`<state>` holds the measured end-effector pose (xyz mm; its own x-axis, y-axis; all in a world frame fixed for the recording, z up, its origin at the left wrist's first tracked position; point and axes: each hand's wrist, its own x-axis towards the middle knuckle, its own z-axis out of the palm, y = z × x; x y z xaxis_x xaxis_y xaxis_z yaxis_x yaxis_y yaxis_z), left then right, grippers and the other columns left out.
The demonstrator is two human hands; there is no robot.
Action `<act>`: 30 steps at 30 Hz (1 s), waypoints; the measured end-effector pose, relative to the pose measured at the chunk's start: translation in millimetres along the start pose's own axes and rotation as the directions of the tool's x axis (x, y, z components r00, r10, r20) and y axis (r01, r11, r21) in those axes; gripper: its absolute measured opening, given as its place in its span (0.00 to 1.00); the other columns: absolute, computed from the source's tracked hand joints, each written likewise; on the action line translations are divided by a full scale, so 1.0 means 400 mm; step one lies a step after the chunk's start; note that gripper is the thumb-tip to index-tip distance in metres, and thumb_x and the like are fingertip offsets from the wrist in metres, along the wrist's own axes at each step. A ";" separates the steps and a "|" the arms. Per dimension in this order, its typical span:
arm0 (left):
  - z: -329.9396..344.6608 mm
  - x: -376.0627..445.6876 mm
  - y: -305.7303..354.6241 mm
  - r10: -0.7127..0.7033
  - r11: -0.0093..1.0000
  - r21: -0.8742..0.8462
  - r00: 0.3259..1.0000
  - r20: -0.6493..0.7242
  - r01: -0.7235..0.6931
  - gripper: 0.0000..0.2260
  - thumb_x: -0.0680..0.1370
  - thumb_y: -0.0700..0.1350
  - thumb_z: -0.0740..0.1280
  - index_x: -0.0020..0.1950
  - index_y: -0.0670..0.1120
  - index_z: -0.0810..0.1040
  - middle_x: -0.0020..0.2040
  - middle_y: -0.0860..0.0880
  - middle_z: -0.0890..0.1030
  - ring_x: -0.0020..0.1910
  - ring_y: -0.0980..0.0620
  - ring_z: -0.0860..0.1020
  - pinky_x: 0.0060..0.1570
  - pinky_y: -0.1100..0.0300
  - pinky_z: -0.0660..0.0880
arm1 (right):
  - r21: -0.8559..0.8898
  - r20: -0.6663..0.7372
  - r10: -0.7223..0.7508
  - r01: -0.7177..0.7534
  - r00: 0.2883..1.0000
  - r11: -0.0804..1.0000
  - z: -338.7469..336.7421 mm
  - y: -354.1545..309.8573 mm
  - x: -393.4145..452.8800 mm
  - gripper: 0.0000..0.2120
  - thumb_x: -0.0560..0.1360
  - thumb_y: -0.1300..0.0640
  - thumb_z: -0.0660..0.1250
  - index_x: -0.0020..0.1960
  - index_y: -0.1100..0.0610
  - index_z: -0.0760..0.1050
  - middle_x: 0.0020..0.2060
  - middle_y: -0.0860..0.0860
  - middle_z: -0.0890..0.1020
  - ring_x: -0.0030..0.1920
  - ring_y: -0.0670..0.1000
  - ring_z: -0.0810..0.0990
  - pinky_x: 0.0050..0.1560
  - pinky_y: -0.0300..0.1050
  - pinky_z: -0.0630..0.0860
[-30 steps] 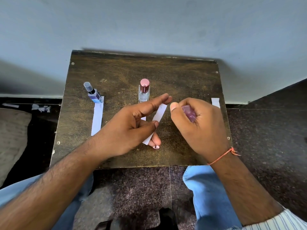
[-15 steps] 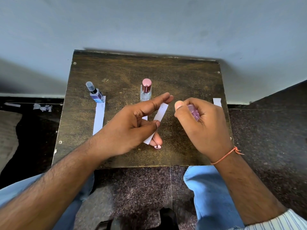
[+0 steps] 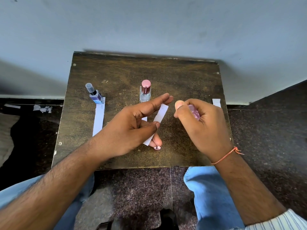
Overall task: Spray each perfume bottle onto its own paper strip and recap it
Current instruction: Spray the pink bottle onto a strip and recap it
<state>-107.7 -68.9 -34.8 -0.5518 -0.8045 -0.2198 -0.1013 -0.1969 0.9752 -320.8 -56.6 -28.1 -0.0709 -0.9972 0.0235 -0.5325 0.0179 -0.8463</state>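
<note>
Left hand (image 3: 127, 130) pinches paper strip (image 3: 159, 116); right hand (image 3: 202, 127) grips pink bottle (image 3: 193, 112).

Pink perfume bottle (image 3: 193, 112), small and translucent, mostly hidden inside the curled right hand (image 3: 202, 127). Paper strip (image 3: 157, 123), white, held tilted in the left hand (image 3: 131, 128), with a small pink cap (image 3: 157, 148) at its fingertips. Blue bottle (image 3: 95, 95) and clear bottle with rose cap (image 3: 145, 92) stand upright, capped, each at a strip's far end: white strip (image 3: 98, 119); third strip (image 3: 216, 102) at the right.

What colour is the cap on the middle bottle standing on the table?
Metallic pink, on the clear bottle; it shows best in the head view.
</note>
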 end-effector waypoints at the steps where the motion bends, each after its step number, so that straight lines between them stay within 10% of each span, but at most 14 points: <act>1: 0.000 -0.001 0.000 -0.001 1.000 -0.003 1.000 0.001 0.001 0.32 0.84 0.29 0.65 0.85 0.51 0.65 0.81 0.62 0.73 0.42 0.47 0.89 0.48 0.53 0.88 | 0.028 0.016 0.040 -0.040 0.999 0.999 0.001 0.000 0.002 0.27 0.78 0.35 0.66 0.38 0.58 0.81 0.29 0.55 0.79 0.32 0.56 0.77 0.34 0.53 0.74; 6: 0.000 0.001 -0.001 -0.002 1.000 -0.018 1.000 0.002 0.002 0.32 0.84 0.29 0.65 0.85 0.52 0.65 0.81 0.63 0.72 0.41 0.47 0.88 0.47 0.53 0.88 | 0.143 0.175 0.168 -0.194 0.970 0.971 -0.008 0.013 0.014 0.18 0.71 0.38 0.80 0.43 0.52 0.83 0.31 0.46 0.82 0.29 0.44 0.77 0.33 0.47 0.75; 17: 0.000 0.003 -0.006 0.015 0.999 -0.031 1.000 -0.019 -0.016 0.32 0.84 0.28 0.65 0.85 0.51 0.66 0.81 0.62 0.72 0.40 0.49 0.88 0.46 0.54 0.87 | 0.290 0.352 0.261 -0.369 0.899 0.883 -0.008 0.023 0.017 0.06 0.79 0.56 0.77 0.50 0.58 0.84 0.34 0.55 0.87 0.31 0.56 0.84 0.29 0.45 0.73; 30: 0.013 -0.001 -0.008 0.021 0.998 -0.058 1.000 0.005 -0.020 0.34 0.83 0.28 0.67 0.86 0.50 0.64 0.83 0.60 0.71 0.43 0.45 0.90 0.53 0.36 0.86 | 0.461 0.290 0.278 -0.389 0.916 0.797 -0.003 0.024 0.019 0.07 0.74 0.64 0.79 0.49 0.56 0.84 0.37 0.53 0.86 0.32 0.53 0.84 0.27 0.42 0.72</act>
<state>-111.4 -64.9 -37.7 -0.5579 -0.8056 -0.1994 -0.0417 -0.2128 0.9762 -327.4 -63.8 -35.2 0.0317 -0.9291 -0.3686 -0.0078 0.3685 -0.9296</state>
